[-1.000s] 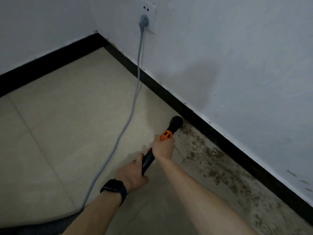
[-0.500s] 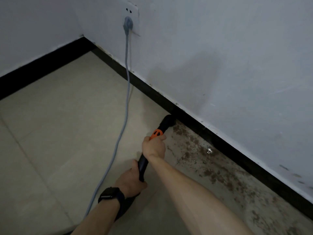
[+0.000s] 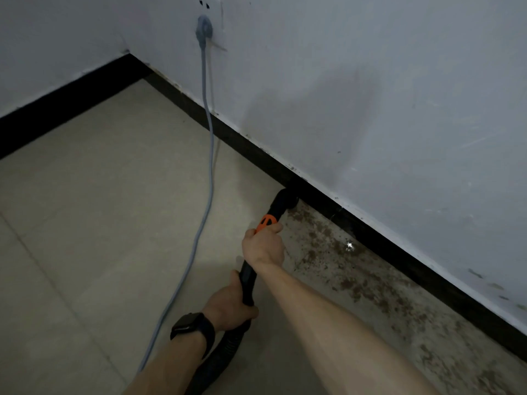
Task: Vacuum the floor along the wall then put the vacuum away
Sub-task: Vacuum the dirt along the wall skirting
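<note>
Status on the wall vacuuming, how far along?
Done: tiles along the baseboard from the corner to the nozzle look clean. In hand: right hand and left hand grip the wand, nozzle against the baseboard at the edge of the dirt. Left: the brown dirt strip running on along the wall, then putting away; the cord is plugged into the outlet.

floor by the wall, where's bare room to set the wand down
The widest bare tiles lie left of the grey cord, up to the black skirting. A narrower bare wedge sits between cord and nozzle. Crowded: the dirt strip along the wall, and where the left hand and right hand grip the wand.
</note>
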Available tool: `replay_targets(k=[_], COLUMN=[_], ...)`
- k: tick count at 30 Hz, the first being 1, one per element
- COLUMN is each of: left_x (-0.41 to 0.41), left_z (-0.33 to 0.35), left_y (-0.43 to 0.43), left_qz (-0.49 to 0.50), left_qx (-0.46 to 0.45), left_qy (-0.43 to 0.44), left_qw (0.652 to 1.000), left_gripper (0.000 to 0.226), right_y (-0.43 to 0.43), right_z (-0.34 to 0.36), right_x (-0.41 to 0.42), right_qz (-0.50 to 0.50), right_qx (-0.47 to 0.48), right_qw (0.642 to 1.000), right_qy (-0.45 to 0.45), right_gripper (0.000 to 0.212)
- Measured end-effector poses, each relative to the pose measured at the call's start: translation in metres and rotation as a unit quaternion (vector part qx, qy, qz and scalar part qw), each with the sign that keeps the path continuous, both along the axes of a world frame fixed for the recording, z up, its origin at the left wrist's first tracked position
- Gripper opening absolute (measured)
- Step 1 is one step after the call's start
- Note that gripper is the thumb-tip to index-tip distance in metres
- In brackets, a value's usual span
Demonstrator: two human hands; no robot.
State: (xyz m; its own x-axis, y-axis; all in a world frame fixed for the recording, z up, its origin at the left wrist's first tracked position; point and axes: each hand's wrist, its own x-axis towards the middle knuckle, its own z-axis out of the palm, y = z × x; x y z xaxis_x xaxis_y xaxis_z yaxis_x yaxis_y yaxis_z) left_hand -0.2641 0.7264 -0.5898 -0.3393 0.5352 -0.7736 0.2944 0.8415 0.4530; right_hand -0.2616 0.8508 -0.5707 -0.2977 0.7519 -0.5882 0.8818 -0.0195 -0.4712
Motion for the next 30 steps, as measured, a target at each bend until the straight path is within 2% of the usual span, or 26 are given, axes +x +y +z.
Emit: replay_targets(k=[2, 8, 15, 18, 22, 24, 27, 30], left_x=[-0.005, -0.017, -0.028, -0.033, -0.036, -0.033, -0.025, -0.017], left_z=[0.003, 0.013, 0.022, 0.026, 0.028, 0.029, 0.034, 0.039], left_y=[-0.002, -0.011, -0.018, -0.024, -0.033, -0.038, -0.048, -0.058], left_qz=[-0.012, -0.022, -0.008, -0.029, -0.062, -0.073, -0.102, -0.158], left_qx=[-0.004, 0.002, -0.003, -0.009, -0.024, -0.025, -0.023, -0.053], left_qy=[0.012, 0.059, 0.007, 0.003, 0.004, 0.009, 0.040, 0.018], left_qw=[1.000, 0.998, 1.000, 1.000, 0.998, 0.997, 0.994, 0.986], left_gripper=[0.067, 0.063, 0.076, 0.073, 0.085, 0.079, 0.057, 0.058], right_y=[0.001, 0.006, -0.009, -0.015, -0.023, -0.028, -0.038, -0.052], right_z=[0.001, 0.002, 0.005, 0.003, -0.003, -0.004, -0.005, -0.006], right_x=[0.000, -0.011, -0.018, -0.014, -0.004, 0.002, 0.015, 0.032], right_qz=[-0.003, -0.003, -0.039, -0.062, -0.109, -0.124, -0.135, -0.131], right_qx=[-0.015, -0.050, -0.066, -0.073, -0.083, -0.092, -0.106, -0.113], right_qw=[1.000, 0.996, 0.994, 0.992, 0.985, 0.981, 0.975, 0.974], right_qy=[0.017, 0.073, 0.076, 0.085, 0.107, 0.121, 0.142, 0.146], right_gripper=[0.054, 0.064, 0.056, 0.054, 0.056, 0.057, 0.061, 0.057])
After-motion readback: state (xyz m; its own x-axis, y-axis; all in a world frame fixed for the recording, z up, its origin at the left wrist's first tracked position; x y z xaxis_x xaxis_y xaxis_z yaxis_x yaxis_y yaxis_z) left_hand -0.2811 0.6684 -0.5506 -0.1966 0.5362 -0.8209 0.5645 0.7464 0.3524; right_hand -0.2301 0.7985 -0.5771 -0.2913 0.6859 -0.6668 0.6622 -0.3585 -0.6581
